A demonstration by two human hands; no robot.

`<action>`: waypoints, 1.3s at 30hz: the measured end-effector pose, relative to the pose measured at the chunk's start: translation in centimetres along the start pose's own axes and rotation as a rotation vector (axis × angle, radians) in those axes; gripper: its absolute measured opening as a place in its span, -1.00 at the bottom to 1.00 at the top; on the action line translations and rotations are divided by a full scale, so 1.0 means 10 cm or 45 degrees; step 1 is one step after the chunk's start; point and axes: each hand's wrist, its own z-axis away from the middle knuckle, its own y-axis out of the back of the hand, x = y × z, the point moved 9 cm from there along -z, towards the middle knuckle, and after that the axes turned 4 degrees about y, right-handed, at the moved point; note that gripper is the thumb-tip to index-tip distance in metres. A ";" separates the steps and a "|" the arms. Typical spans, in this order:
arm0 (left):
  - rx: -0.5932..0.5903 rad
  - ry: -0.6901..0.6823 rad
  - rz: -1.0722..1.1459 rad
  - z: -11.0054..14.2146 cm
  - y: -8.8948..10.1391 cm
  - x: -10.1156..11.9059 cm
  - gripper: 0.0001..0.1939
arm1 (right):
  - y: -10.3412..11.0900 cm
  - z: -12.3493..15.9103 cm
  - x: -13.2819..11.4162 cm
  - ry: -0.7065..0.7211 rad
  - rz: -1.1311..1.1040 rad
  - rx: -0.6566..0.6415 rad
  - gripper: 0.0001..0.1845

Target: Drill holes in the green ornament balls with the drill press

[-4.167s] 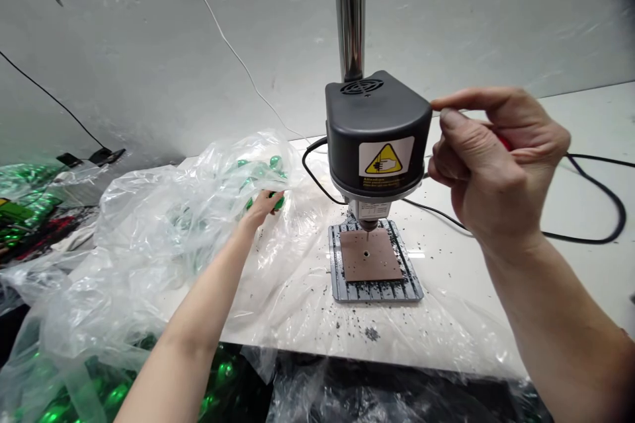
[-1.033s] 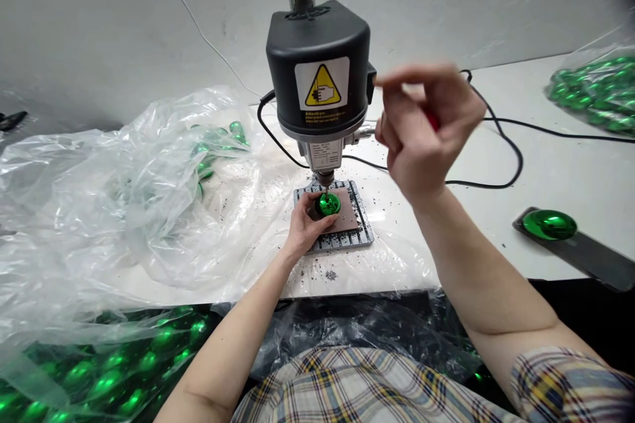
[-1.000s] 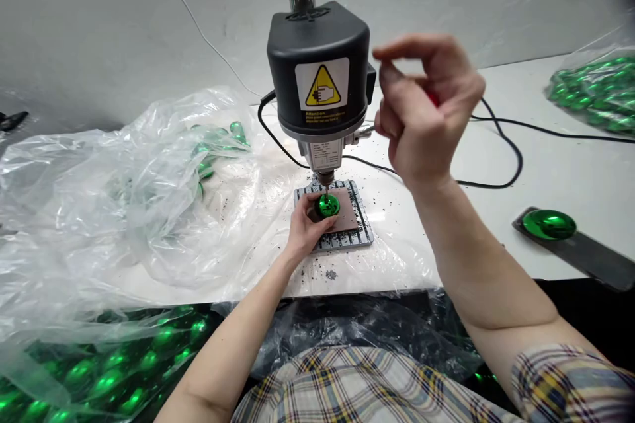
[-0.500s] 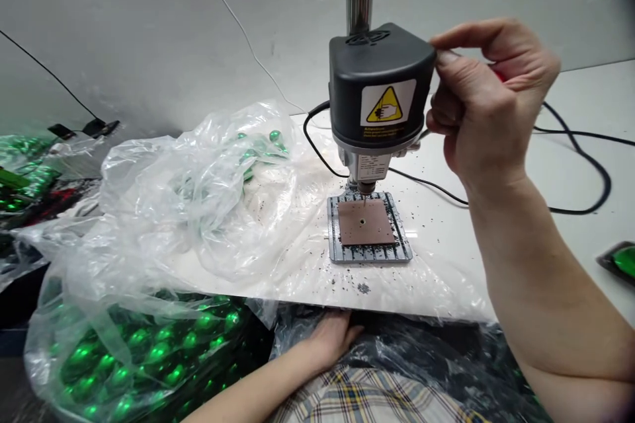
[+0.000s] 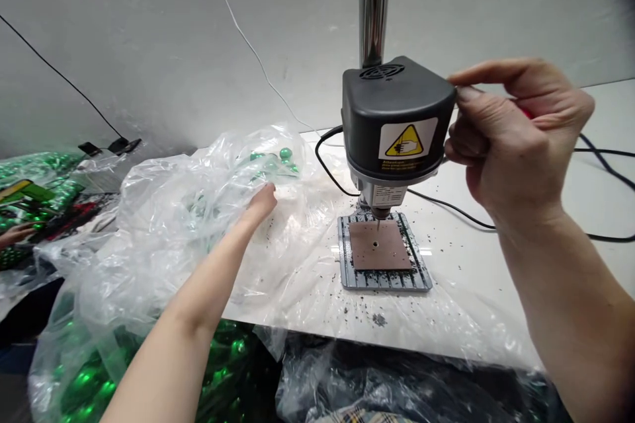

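A small black bench drill [image 5: 397, 122] stands on a steel column, its bit over a brown pad [image 5: 380, 246] on a ribbed grey base [image 5: 384, 281]; the pad is bare. My right hand [image 5: 510, 139] is curled round the drill's red-tipped feed lever at the right of the drill head. My left hand [image 5: 260, 201] stretches out to the clear plastic bag [image 5: 198, 211] that holds green shiny balls [image 5: 285, 154]; its fingers point into the bag's mouth and I see nothing in them.
A lower plastic bag of several green balls [image 5: 89, 377] hangs below the table's front edge. Black cables [image 5: 595, 165] run behind the drill. Dark shavings [image 5: 380, 319] litter the white table. More green items and another person's hand [image 5: 14, 234] lie far left.
A second ago my left hand held a green ball under the bit. It then dropped below the table edge, and now reaches into the bag on the left. The pad is bare.
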 end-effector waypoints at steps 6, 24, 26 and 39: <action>0.155 0.091 -0.234 -0.37 0.16 -0.41 -0.73 | 0.00 0.00 -0.01 0.035 0.019 -0.015 -0.92; 0.422 -0.365 0.545 1.52 0.32 0.65 -0.58 | -0.02 0.01 -0.04 0.045 0.015 0.028 -0.91; 0.556 -0.426 0.474 1.74 0.23 0.73 -0.60 | -0.02 0.01 -0.05 0.042 0.006 0.014 -0.93; -0.347 -0.170 1.230 1.45 -1.35 0.93 -0.38 | 0.01 0.00 0.13 -0.005 0.446 -0.151 -0.58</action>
